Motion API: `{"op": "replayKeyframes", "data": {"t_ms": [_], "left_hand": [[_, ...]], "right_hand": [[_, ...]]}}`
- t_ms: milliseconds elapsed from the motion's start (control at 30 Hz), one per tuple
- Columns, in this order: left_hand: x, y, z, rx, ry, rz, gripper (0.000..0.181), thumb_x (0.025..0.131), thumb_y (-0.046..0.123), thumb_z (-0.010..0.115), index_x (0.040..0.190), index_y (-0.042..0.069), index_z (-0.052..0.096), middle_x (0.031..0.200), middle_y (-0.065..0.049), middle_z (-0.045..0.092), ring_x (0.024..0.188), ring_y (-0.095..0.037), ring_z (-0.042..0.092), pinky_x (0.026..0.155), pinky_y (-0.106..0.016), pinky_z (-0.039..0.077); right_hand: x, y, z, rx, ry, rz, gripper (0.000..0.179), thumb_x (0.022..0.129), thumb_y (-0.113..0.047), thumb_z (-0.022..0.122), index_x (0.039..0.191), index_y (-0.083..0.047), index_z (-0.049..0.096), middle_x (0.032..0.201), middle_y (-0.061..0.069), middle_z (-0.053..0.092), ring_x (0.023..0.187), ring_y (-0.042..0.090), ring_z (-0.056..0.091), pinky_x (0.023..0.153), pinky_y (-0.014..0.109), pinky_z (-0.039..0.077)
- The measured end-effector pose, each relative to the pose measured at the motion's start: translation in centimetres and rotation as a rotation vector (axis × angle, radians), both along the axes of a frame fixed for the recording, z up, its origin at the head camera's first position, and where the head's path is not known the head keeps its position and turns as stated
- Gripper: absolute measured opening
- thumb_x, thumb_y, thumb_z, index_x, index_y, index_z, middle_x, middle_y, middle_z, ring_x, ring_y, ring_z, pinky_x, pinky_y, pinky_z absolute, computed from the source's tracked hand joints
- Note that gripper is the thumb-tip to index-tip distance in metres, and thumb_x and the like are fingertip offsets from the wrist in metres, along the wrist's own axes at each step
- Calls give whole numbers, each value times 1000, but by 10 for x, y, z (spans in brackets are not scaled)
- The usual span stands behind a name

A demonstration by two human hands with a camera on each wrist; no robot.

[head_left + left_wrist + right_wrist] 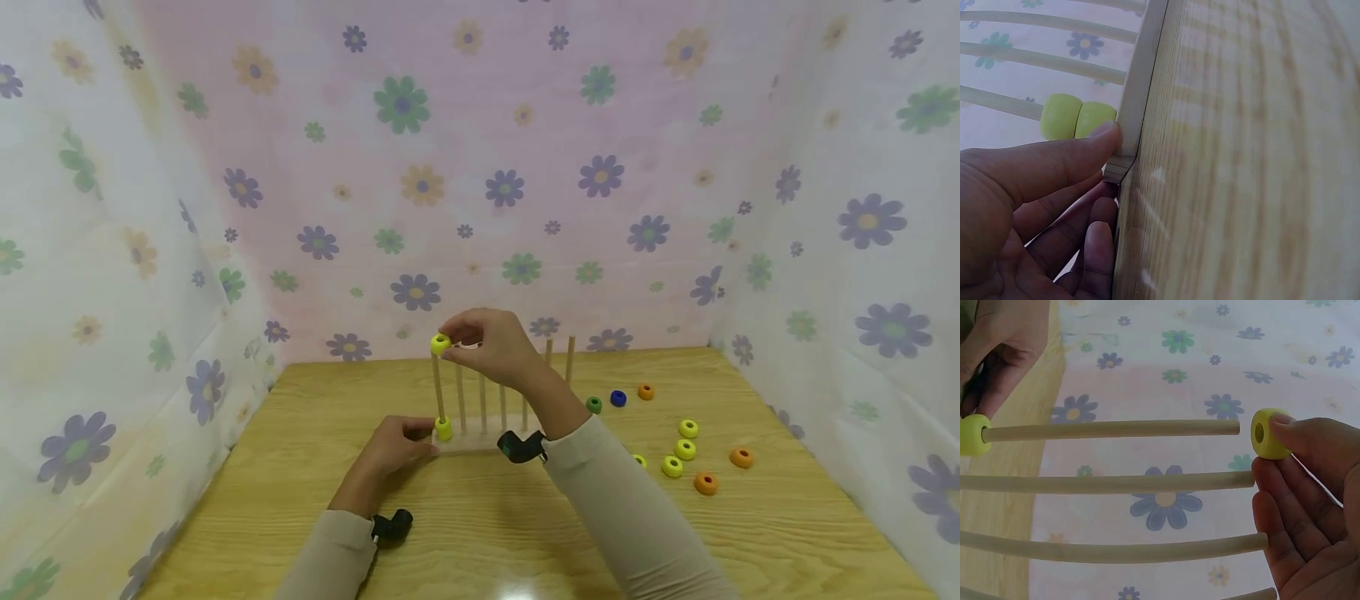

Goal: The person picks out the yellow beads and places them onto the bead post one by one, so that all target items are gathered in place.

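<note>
- Sleeves (622, 508), two, pale, each with a black wrist camera (392, 526) at its cuff
- Left hand (392, 446): thumb and fingers gripping the near-left end of the wooden base (472, 444); best kept firm there, so that the rack does not tip or slide
- Stacked beads (1060, 115), two, yellow, threaded at the foot of the end peg (1110, 430), close by the left thumb
- Loose beads, right of the rack on the table (480, 525): four yellow (672, 472), one partly behind the sleeve; two orange (706, 488) beside them
- Right hand (491, 346): thumb and forefinger pinching one yellow bead (1274, 449), lower fingers loosely extended
- Held bead: at the top of the end peg, just apart from its tip in the right wrist view, hole facing it; hole and peg should be squared before lowering, pinch kept to the rim, fingertips off the opening
- Further pegs (1110, 482), bare where visible
- Farther beads: green (594, 408), blue (618, 402), orange (646, 394)
- Flowered cloth (480, 250), behind all
</note>
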State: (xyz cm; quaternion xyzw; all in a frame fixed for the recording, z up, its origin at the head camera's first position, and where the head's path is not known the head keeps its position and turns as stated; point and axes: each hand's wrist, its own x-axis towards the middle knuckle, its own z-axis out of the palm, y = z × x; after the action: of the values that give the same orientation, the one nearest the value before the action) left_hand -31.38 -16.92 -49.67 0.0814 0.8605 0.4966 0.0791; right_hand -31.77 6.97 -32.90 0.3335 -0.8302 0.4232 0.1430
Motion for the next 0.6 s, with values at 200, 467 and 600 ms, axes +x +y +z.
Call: {"op": "replayKeyframes", "data": {"t_ms": [200, 467, 600], "left_hand": [[-2, -2, -2, -3, -2, -18, 47, 88, 18, 85, 132, 9, 72, 133, -9, 71, 126, -29, 65, 108, -48, 52], [-2, -3, -3, -11, -6, -24, 48, 88, 19, 85, 132, 8, 72, 133, -9, 70, 127, -29, 65, 108, -47, 52], [-2, -4, -3, -7, -3, -26, 48, 87, 19, 86, 132, 7, 72, 132, -9, 71, 126, -30, 65, 108, -48, 52]], "right_hand": [[-2, -1, -1, 7, -7, 7, 26, 90, -20, 83, 115, -15, 77, 107, -4, 75, 96, 10, 72, 86, 25, 60], [-2, -4, -1, 10, -29, 13, 23, 90, -20, 83, 113, -15, 78, 104, -5, 75, 94, 9, 71, 86, 26, 61], [-1, -5, -1, 14, -41, 5, 23, 90, -21, 83, 112, -16, 78, 103, -6, 75, 93, 9, 71, 85, 27, 61]]}}
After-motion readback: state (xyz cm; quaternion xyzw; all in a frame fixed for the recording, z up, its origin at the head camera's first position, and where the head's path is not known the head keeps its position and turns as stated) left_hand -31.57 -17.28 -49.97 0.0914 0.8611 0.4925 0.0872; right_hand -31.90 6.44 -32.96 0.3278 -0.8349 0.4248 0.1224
